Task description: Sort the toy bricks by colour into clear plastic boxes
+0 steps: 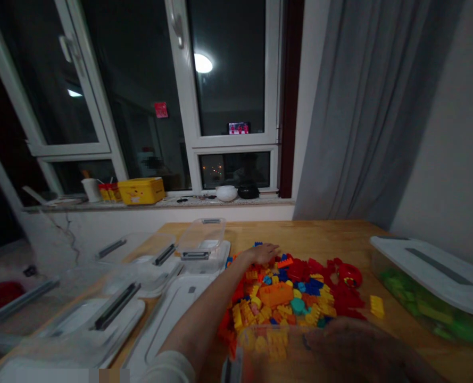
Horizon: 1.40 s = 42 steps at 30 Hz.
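Note:
My left hand (266, 253) reaches to the far side of a heap of toy building blocks (276, 293). Its fingers are stretched out over the blocks there and hold nothing that I can see. The heap mixes yellow, orange, red and blue pieces, with a large orange block (276, 294) on top. At the near edge stands a clear plastic box (260, 340) with yellow blocks showing through it. My right hand (351, 348), dark and blurred, is beside this box at its right; whether its fingers grip the rim is unclear.
Several clear boxes and white lids (168, 314) crowd the left side. A white-lidded box (439, 287) of green blocks stands at the right. One yellow block (377, 307) lies apart on the wooden table (320, 234). A yellow container (141, 191) sits on the windowsill.

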### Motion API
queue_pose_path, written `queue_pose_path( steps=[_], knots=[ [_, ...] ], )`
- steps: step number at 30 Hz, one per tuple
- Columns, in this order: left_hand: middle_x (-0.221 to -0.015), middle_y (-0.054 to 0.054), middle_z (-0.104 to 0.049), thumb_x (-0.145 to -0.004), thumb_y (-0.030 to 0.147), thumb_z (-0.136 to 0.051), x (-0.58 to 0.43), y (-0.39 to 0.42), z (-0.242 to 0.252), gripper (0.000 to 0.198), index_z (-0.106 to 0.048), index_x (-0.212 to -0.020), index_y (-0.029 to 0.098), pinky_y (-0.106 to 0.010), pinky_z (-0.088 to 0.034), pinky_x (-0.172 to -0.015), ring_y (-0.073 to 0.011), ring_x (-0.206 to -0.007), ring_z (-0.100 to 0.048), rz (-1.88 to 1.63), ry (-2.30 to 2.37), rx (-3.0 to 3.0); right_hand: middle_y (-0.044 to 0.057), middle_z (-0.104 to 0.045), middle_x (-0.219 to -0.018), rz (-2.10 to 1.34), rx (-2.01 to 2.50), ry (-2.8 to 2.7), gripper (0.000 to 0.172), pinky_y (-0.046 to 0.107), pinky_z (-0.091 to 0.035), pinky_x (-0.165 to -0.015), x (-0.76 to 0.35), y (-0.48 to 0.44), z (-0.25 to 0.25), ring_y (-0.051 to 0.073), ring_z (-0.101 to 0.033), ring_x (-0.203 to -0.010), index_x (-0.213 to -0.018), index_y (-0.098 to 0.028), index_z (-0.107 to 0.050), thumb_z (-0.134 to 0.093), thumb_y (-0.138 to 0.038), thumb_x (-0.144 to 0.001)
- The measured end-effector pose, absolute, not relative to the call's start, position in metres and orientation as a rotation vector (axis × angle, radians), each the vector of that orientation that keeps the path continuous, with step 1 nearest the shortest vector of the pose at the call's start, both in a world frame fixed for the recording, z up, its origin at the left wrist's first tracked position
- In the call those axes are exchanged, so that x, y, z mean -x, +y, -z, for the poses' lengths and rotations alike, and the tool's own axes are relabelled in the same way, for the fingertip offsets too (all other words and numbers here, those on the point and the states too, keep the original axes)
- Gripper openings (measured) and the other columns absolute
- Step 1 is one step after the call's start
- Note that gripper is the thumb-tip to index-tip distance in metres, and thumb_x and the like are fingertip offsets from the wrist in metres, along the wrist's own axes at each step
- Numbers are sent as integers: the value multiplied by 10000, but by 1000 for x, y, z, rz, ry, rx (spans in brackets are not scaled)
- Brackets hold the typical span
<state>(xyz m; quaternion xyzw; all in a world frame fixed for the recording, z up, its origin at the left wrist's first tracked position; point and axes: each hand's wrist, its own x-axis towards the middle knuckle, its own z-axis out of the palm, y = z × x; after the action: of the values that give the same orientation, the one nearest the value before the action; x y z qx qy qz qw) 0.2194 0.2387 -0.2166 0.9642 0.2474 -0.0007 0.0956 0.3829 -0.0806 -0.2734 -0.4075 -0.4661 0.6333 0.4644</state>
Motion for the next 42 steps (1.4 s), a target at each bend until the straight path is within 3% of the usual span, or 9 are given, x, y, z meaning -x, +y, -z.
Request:
queue_pose_path(
  steps=[5,12,18,27,30,33,37,39,42],
  knots=[
    [-1315,-111,-662,-1002,390,-647,-225,231,219,369,-637,-1304,180,-472,-600,-943,-247,-1115,-675,223,590,-2843,142,-811,-1297,-1653,939,-1171,304,562,-386,-1223,-395,-76,281,360,-692,-1303,-1078,-259,-848,-794,-313,-784],
    [-1307,-106,-668,-990,384,-665,-215,221,204,362,-649,-1286,176,-481,-593,-959,-255,-1129,-672,364,515,-2864,166,-785,-1344,-1706,752,-1087,381,500,-389,-1234,-390,-75,282,322,-686,-1321,-1120,-229,-828,-831,-302,-746],
    [-1297,-101,-676,-999,391,-650,-205,212,199,340,-661,-1270,185,-474,-590,-965,-250,-1122,-674,222,592,-2859,133,-827,-1265,-1694,805,-1008,300,458,-488,-1158,-387,-75,289,293,-745,-1233,-1045,-225,-842,-771,-211,-753],
    [-1306,-106,-679,-999,393,-650,-194,193,187,354,-657,-1281,179,-503,-575,-998,-258,-1149,-673,-96,728,-2723,129,-822,-1278,-1667,903,-1099,309,442,-474,-1178,-400,-70,297,292,-728,-1262,-1038,-234,-848,-787,-211,-736],
    [-1283,-123,-720,-1000,384,-641,-185,183,171,396,-652,-1329,164,-431,-570,-991,-239,-1126,-697,-226,757,-2633,121,-806,-1316,-1724,870,-1085,320,457,-474,-1175,-406,-66,304,302,-703,-1301,-1059,-251,-847,-776,-211,-749],
    [-1194,-108,-782,-962,438,-668,-171,166,147,427,-714,-1279,156,-299,-559,-877,-215,-1045,-726,-301,713,-2564,140,-786,-1349,-1755,871,-1079,358,486,-464,-1184,-412,-65,311,328,-684,-1323,-1086,-253,-842,-799,-252,-730],
    [-1002,-48,-802,-861,563,-753,-144,128,104,457,-796,-1096,173,-244,-481,-722,-186,-904,-707,-382,606,-2545,133,-800,-1324,-1734,890,-1058,320,480,-445,-1205,-412,-67,311,317,-694,-1310,-1047,-265,-847,-768,-253,-737],
    [-835,-12,-762,-840,671,-724,-129,103,82,508,-805,-927,177,-244,-410,-628,-154,-766,-655,-320,534,-2565,121,-803,-1322,-1740,882,-1049,322,451,-470,-1186,-409,-69,306,292,-700,-1303,-1050,-271,-846,-746,-239,-746],
    [-665,41,-649,-859,725,-669,-105,63,56,537,-778,-839,200,-249,-339,-545,-109,-612,-546,-206,423,-2589,113,-827,-1271,-1707,906,-1056,285,423,-518,-1130,-402,-71,298,273,-740,-1241,-1005,-276,-853,-752,-259,-740]
  ],
)
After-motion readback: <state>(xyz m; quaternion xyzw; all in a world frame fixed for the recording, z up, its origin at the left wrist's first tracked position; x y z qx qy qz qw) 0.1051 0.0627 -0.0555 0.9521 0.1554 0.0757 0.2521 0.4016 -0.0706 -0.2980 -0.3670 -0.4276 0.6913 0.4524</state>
